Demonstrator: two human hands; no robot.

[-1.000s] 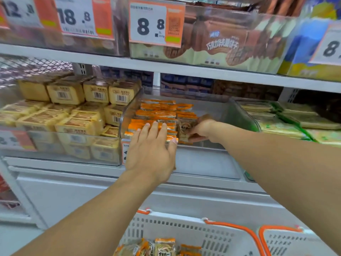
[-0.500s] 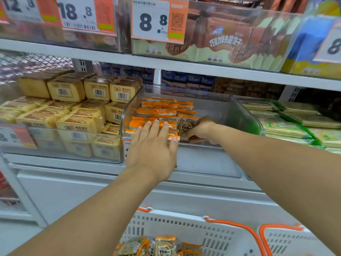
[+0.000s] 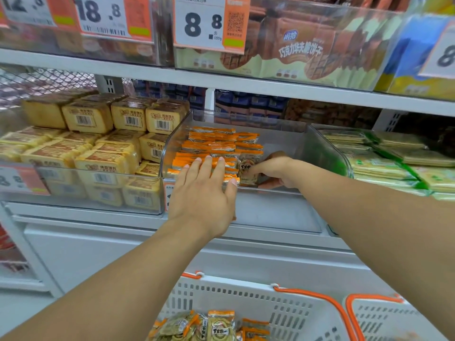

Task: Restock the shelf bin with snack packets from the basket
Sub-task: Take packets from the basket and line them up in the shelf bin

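A clear shelf bin point(image 3: 305, 141) on the middle shelf holds rows of orange-edged snack packets point(image 3: 216, 143) along its left side. My right hand point(image 3: 273, 169) reaches into the bin's front and pinches one upright snack packet point(image 3: 247, 172) beside the rows. My left hand point(image 3: 204, 193) lies flat with straight fingers against the front row of packets, over the bin's front wall. Below, a white basket point(image 3: 283, 313) with orange handles holds several more packets point(image 3: 216, 326).
Left of the bin, a clear bin of yellow wrapped cakes point(image 3: 98, 153). To the right, a bin of green-edged packets point(image 3: 384, 158). The upper shelf point(image 3: 221, 80) carries price tags and brown biscuit bags. A second white basket point(image 3: 384, 321) sits at the lower right.
My right hand has stood the packet more upright against the front rows. My left hand has stayed pressed on the front row, and the view has shifted slightly.
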